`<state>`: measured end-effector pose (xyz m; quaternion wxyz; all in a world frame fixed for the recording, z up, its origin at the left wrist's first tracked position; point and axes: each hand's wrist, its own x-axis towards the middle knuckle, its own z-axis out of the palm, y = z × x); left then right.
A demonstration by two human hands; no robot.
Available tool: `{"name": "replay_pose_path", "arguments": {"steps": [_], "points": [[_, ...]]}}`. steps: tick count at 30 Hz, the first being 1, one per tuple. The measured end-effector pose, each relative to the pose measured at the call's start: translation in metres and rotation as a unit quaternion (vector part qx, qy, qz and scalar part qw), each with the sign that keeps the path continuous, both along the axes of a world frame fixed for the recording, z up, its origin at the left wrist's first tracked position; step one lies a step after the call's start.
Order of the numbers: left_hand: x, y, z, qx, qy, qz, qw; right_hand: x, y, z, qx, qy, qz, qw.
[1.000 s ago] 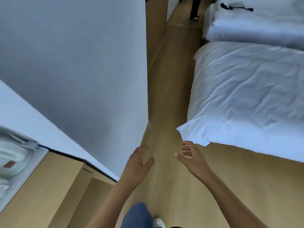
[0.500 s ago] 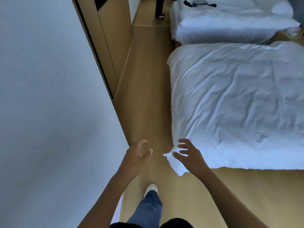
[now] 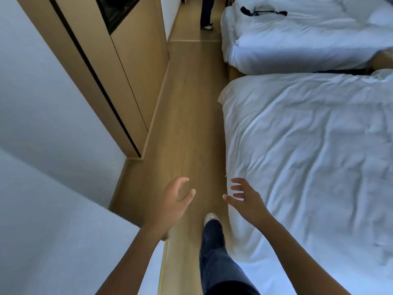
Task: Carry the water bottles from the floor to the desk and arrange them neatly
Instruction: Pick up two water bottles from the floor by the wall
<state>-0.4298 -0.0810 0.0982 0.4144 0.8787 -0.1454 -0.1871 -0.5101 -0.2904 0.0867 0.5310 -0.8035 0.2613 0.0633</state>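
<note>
On the left, a white wall (image 3: 38, 103) and a wooden cabinet (image 3: 136, 67) are hemming in a narrow strip of wooden floor (image 3: 187, 116). The person's left hand (image 3: 172, 201) is hanging loosely curled and holding nothing; the right hand (image 3: 246, 199), fingers spread, is likewise carrying nothing, just beside the near bed (image 3: 308, 156). No water bottles or desk are showing. A leg (image 3: 212, 248) is stepping forward: in this tight passage a foot could be catching the hanging duvet, or a bottle lying unseen ahead could be getting kicked
</note>
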Motion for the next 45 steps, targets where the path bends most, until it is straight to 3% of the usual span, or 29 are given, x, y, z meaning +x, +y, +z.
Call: {"name": "replay_pose_path", "arguments": {"steps": [12, 20, 30, 45], "points": [[0.280, -0.140, 0.018, -0.007, 0.002, 0.025, 1.000, 0.301, -0.145, 0.032, -0.011, -0.016, 0.052, 0.998], [0.448, -0.197, -0.002, -0.004, 0.023, 0.017, 1.000, 0.469, -0.192, 0.010, -0.027, -0.007, 0.070, 0.997], [0.718, -0.252, 0.011, -0.018, -0.006, -0.007, 1.000, 0.718, -0.250, 0.015, -0.030, -0.018, 0.039, 0.999], [1.018, -0.370, -0.007, -0.022, 0.002, 0.016, 1.000, 1.018, -0.380, -0.007, -0.001, -0.017, 0.015, 1.000]]}}
